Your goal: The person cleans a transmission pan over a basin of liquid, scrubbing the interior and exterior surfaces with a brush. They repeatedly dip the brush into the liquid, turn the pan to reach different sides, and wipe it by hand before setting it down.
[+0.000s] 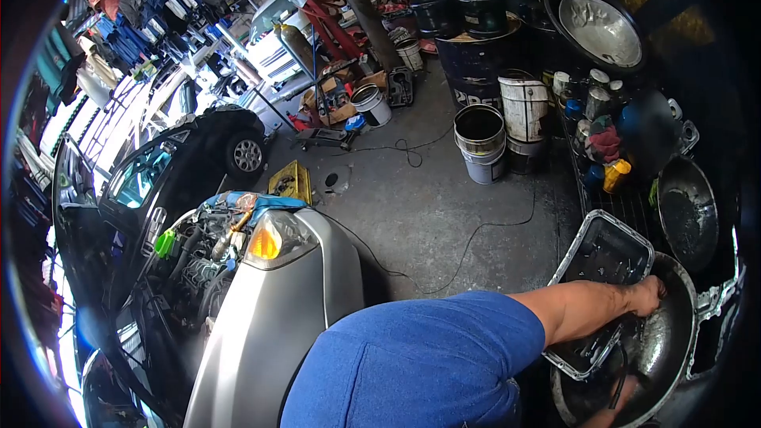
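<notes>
My left hand (pixel 648 296) is at the right, at the end of my bare arm from a blue sleeve. Its fingers are curled closed beside the corner of a rectangular metal pan (pixel 588 224), over a large round basin (pixel 683 285); what they hold is hidden. Low in the view, my right hand (pixel 618 404) is partly visible inside the basin, blurred and dim, near a thin dark object (pixel 623 361). Its fingers are not clear. The rectangular pan lies tilted across the basin's edge, with dark wet residue in it.
A silver fender with a headlight (pixel 273 239) and an open engine bay (pixel 194 261) are at left. Buckets (pixel 482 160) and a drum (pixel 472 71) stand at the back. A cable (pixel 468 246) crosses the floor. Bottles and cans (pixel 596 99) stand on the right-hand rack.
</notes>
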